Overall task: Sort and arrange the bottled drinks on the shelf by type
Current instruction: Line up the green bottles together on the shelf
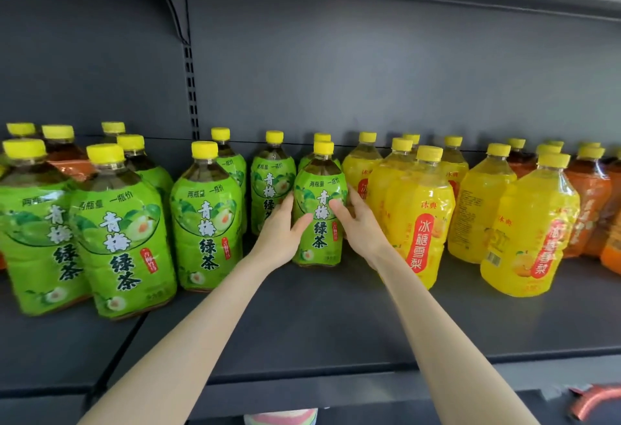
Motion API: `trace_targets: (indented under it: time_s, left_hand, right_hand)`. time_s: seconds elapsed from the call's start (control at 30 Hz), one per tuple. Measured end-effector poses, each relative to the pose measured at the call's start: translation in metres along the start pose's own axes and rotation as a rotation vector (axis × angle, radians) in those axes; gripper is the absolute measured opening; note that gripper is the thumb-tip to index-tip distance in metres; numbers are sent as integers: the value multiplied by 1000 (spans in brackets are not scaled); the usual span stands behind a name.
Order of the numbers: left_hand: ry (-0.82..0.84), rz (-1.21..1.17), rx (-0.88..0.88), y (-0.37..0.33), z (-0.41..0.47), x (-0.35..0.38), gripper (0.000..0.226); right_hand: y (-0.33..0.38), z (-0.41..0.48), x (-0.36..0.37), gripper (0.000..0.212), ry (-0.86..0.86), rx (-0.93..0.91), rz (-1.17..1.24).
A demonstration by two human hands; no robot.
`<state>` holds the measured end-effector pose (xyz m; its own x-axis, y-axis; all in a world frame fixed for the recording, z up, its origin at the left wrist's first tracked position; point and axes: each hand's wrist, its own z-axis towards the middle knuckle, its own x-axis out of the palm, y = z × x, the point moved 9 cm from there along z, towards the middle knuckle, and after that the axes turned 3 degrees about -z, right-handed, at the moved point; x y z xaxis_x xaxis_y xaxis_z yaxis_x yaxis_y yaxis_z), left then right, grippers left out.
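Green-tea bottle [319, 209] stands upright on the shelf [302, 317]. Other green bottles [206, 219] stand left of the grip. The left hand [280, 233] and right hand [356, 223] clasp its sides, and yellow bottles [420, 216] stand just right.

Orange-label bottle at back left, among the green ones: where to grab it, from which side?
Take the orange-label bottle by its neck, just under the yellow cap, coming down from above. Green bottles stand close in front of it, hiding most of its body, so only cap and shoulder are free. Probably lift straight up before pulling forward.
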<state>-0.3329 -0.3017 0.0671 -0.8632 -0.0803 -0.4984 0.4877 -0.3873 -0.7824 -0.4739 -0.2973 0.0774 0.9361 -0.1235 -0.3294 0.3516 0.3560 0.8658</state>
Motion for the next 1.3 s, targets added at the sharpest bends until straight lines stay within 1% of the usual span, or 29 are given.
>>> trace_targets:
  time_s: [0.07,0.13,0.2,0.27,0.3,0.33,0.4,0.43,0.5,0.57,0.6,0.67,0.83,1.17,1.3]
  left_hand:
    - [-10,49,16,-1,-12,-1,59]
    - [-92,108,43,-4,-30,-12,51]
    - [-255,174,148,-17,-56,-33,36]
    - [-450,231,239,-26,-86,-61,25]
    - [-544,267,255,-25,-99,-74,27]
    - [-625,307,251,-23,-109,-85,34]
    - [-723,394,226,-17,-119,-101,58]
    - [-734,432,212,-13,-118,-106,71]
    - [-696,489,194,-7,-111,-111,92]
    - [-625,553,187,-3,-103,-110,106]
    - [-598,588,189,-3,-100,-108,110]
    - [-568,631,194,-3,-96,-106,110]
    - [-540,624,189,0,-84,-104,106]
    - [-511,624,75,20,-43,-98,101]
    - [-514,625,69,24,-35,-100,101]
  right_hand:
    - [2,0,-1,50,-34,-6,-46]
    - [5,-3,-2,51,-71,-6,-75]
    - [5,-7,-1,54,-77,-2,-95]
    - [3,-12,4,65,-60,5,-115]
    - [0,-14,7,75,-51,14,-129]
    - [-2,-16,10,87,-48,23,-146]
    - [-6,-17,15,102,-62,36,-186]
    - [-7,-17,16,106,-75,39,-201]
    - [-7,-18,16,107,-108,36,-223]
    - [-7,-20,15,106,-131,28,-243]
    - [-7,-21,15,105,-134,24,-247]
    - [-8,-21,15,104,-143,21,-250]
    - [-7,-22,15,104,-165,17,-263]
    - [-1,-25,17,108,-184,-11,-274]
    - [-1,-23,17,107,-193,-10,-266]
